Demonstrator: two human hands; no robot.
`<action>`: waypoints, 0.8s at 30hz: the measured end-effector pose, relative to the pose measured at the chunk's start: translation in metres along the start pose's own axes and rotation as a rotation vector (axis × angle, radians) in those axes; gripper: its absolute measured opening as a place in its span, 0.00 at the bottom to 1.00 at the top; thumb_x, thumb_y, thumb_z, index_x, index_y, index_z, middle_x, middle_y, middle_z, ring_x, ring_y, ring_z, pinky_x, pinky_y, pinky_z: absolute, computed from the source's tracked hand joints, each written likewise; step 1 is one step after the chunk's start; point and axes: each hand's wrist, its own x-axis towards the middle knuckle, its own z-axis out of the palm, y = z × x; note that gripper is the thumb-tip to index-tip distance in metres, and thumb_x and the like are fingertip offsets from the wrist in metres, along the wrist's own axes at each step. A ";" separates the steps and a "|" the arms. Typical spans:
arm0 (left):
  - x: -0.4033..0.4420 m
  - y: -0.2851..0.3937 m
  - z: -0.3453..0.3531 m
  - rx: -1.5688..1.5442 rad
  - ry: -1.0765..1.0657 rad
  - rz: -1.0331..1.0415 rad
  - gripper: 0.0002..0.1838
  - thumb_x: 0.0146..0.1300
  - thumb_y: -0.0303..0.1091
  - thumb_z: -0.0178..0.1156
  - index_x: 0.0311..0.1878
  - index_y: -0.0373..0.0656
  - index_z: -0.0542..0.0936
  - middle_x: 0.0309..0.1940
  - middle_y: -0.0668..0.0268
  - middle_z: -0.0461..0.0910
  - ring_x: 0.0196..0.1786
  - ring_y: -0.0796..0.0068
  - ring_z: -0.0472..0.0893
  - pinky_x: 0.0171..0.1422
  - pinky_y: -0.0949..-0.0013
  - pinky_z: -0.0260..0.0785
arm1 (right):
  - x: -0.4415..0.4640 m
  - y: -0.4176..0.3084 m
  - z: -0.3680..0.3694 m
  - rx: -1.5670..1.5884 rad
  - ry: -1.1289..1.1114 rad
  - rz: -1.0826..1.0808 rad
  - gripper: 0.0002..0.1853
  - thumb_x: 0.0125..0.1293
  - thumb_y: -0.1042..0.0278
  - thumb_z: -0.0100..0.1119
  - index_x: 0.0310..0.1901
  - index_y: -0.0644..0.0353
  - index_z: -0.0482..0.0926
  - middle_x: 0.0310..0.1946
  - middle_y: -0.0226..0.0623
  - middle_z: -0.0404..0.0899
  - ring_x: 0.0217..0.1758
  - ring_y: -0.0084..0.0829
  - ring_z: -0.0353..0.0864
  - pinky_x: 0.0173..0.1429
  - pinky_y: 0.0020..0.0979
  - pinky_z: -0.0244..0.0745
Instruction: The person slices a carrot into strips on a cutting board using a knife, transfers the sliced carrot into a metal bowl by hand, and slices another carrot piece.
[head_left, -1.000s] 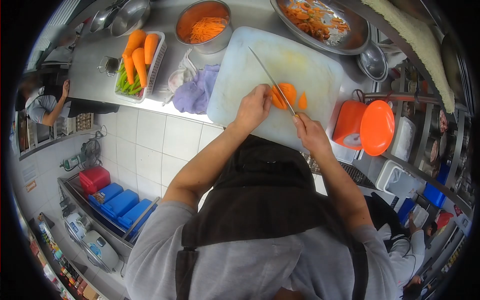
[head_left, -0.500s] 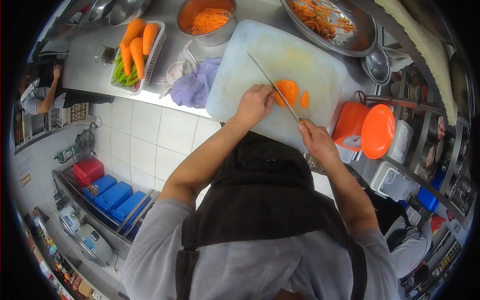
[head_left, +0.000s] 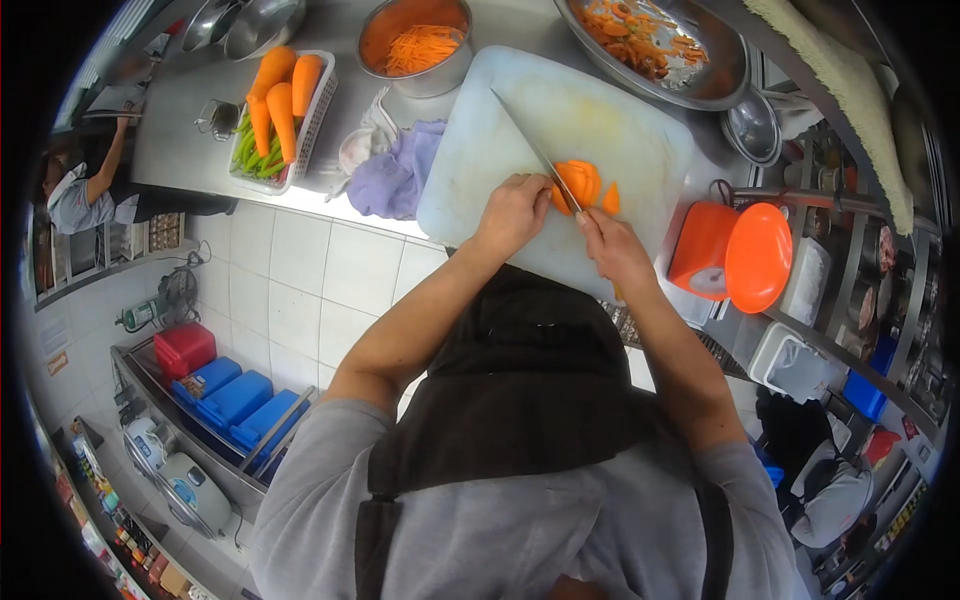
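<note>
On the pale cutting board (head_left: 480, 130) lie orange carrot slices (head_left: 580, 182) in an overlapping bunch, with one separate piece (head_left: 611, 197) to their right. My right hand (head_left: 612, 247) is wrapped round the handle of a long knife (head_left: 525, 137), whose blade points up and left across the left part of the slices. My left hand (head_left: 514, 213) is closed, its fingertips pressed against the carrot at the left side of the blade. A steel bowl (head_left: 447, 75) of carrot strips stands behind the board.
A white basket (head_left: 318, 122) with whole carrots and green vegetables stands left, beside a purple cloth (head_left: 393, 178). A large steel bowl (head_left: 725, 82) with carrot scraps is at the back right. An orange container (head_left: 697, 250) stands right. Other people are at far left and lower right.
My right hand and the knife have shifted a little up and left across the board. My left hand stays at the carrot. The person at far left has raised an arm.
</note>
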 end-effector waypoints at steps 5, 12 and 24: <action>0.000 -0.005 0.003 0.006 -0.009 0.015 0.07 0.60 0.25 0.64 0.41 0.39 0.81 0.34 0.53 0.83 0.39 0.50 0.83 0.44 0.55 0.77 | -0.026 -0.010 -0.017 -0.095 -0.014 0.021 0.18 0.77 0.54 0.47 0.52 0.59 0.78 0.38 0.60 0.81 0.44 0.62 0.79 0.48 0.54 0.71; 0.002 -0.006 0.003 0.010 -0.001 0.068 0.05 0.59 0.24 0.63 0.38 0.38 0.79 0.32 0.55 0.82 0.38 0.50 0.82 0.42 0.53 0.76 | -0.042 -0.006 -0.017 -0.098 -0.031 0.038 0.18 0.77 0.53 0.47 0.53 0.58 0.77 0.35 0.61 0.81 0.42 0.63 0.79 0.47 0.56 0.71; 0.000 -0.007 0.002 0.005 -0.026 0.002 0.06 0.58 0.23 0.64 0.39 0.39 0.81 0.32 0.56 0.83 0.37 0.52 0.82 0.42 0.55 0.76 | -0.015 -0.001 0.001 -0.070 -0.005 0.011 0.18 0.77 0.54 0.47 0.51 0.61 0.77 0.33 0.59 0.79 0.39 0.61 0.79 0.45 0.52 0.71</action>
